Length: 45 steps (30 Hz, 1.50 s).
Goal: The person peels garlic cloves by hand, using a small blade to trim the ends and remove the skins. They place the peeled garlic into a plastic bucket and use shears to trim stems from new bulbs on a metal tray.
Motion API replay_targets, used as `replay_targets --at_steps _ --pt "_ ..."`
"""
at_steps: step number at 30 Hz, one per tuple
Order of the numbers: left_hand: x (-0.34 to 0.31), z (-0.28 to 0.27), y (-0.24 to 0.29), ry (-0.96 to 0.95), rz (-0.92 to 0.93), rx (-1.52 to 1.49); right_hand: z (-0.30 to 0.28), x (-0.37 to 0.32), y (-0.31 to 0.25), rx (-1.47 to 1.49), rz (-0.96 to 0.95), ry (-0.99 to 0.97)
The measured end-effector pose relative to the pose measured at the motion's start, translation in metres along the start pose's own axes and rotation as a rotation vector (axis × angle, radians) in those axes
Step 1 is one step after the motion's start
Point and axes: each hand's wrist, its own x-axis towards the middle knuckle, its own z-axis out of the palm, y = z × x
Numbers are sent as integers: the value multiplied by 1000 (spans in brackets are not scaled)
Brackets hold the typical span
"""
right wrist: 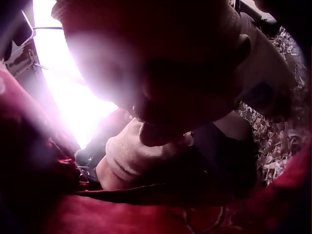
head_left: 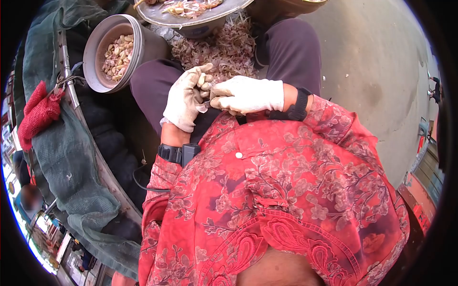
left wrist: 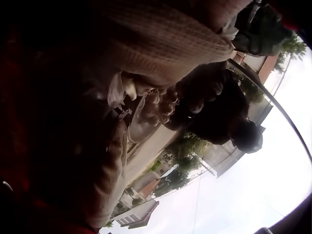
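Note:
Both hands wear whitish gloves and meet over the lap in the head view. The left hand (head_left: 182, 99), on the left, has its fingers bent around a pale garlic clove (left wrist: 130, 89), with thin papery skin (left wrist: 115, 91) beside it. From the right comes the right hand (head_left: 247, 94), its fingers curled and pinching a small metal blade (head_left: 206, 103) close to the left hand's fingers. A flake of garlic skin (head_left: 202, 109) hangs just under the blade. Most of the blade's handle is hidden by the right glove. The right wrist view is dark, with the left glove (right wrist: 134, 151) showing.
A grey bucket (head_left: 90, 71) with peeled garlic cloves (head_left: 118, 56) stands left of the knees. Ahead is a wide basin (head_left: 157, 19) with garlic on it. Loose garlic skins (head_left: 229, 45) cover the ground between the legs. Green netting (head_left: 81, 176) hangs along a left-side frame.

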Motion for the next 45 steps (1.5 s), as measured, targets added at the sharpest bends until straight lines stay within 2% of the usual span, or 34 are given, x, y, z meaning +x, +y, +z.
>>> replay_targets --at_steps 2,4,5,7,8,11,13,14,16,17,18,19,21,22,24,25,28,29,31,32,34,37,39,40,41,42,43,45 --pt "3 -3 -5 -24 58 26 -6 -1 4 26 56 203" --pt "9 -12 -10 -47 66 -10 -16 -5 -3 109 160 292" --pt "11 -16 -12 -71 71 -45 -17 4 20 254 90 368" --pt "9 -8 -10 -45 58 -33 -20 9 29 354 15 472" --pt "9 -4 -9 -19 47 -22 -20 10 32 381 37 518" --pt "12 -2 -8 -68 16 -42 -24 20 40 289 40 585" --pt "11 3 -11 -65 42 -37 -24 20 35 229 -32 561" --pt "12 4 -12 -63 67 -32 -25 18 31 101 53 592" --pt "13 5 -16 -57 93 -22 -20 23 32 355 -13 558" --pt "17 3 -16 -87 68 -49 -18 20 29 291 -38 593" --pt "20 9 -13 -102 23 -2 -19 20 25 474 -3 465" --pt "16 19 -9 -88 2 -2 -21 19 24 439 64 432" --pt "14 29 -5 -116 3 -75 -25 28 28 353 25 417" --pt "19 23 -4 -193 -35 -98 -30 21 25 306 69 368" --pt "19 18 0 -250 -73 -126 -32 24 30 416 -14 341" --pt "18 19 5 -290 -86 -139 -34 24 32 469 11 314" --pt "21 23 17 -357 -78 -211 -47 16 15 443 -60 384" --pt "25 25 19 -324 -60 -206 -54 24 29 562 -45 359" --pt "28 31 32 -342 -84 -153 -68 12 12 615 11 318" --pt "35 30 32 -283 -56 -120 -72 11 6 564 16 355" --pt "51 28 41 -224 -60 64 -89 1 -10 577 21 398" --pt "63 30 61 11 151 477 -116 -21 -24 535 50 664" --pt "73 30 76 207 329 657 -146 -32 -23 491 30 879" --pt "96 1 75 267 601 960 -160 -39 -21 477 -33 1025" --pt "92 8 91 342 734 1324 -179 -47 -14 381 -3 1166" --pt "107 -1 97 358 815 1397 -203 -52 11 431 -203 1221" --pt "111 -1 104 374 846 1522 -209 -64 5 378 -171 1339" --pt "113 17 114 365 530 1679 -224 -70 20 375 -103 1416"
